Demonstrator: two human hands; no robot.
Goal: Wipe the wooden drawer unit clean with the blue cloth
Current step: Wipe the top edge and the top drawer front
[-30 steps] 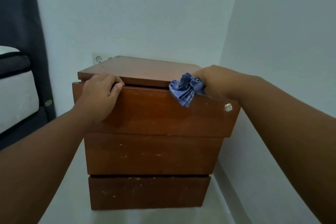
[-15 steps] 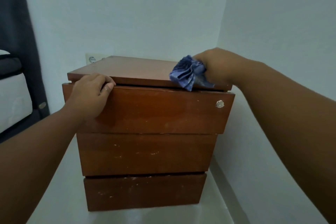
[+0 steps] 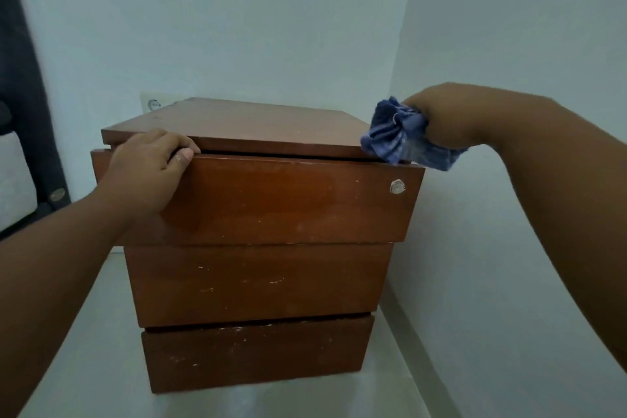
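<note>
The wooden drawer unit [image 3: 264,282] stands in a room corner, with three drawer fronts and a flat top. Its top drawer [image 3: 288,200] juts out a little and has a small metal lock at the right. My left hand [image 3: 149,166] grips the top drawer's upper left edge, fingers curled into the gap under the top panel. My right hand [image 3: 444,119] clutches the crumpled blue cloth [image 3: 397,132] at the unit's top right front corner, where the cloth touches the edge of the top panel.
White walls close in behind and on the right, leaving a narrow gap beside the unit. A wall socket [image 3: 152,103] sits behind the top's left rear corner. A dark bed frame with a pale mattress [image 3: 17,187] is at the far left. The floor is pale.
My right hand carried the blue cloth from the top drawer's front edge up and rightward to the top panel's right front corner. My left hand kept its grip on the drawer edge.
</note>
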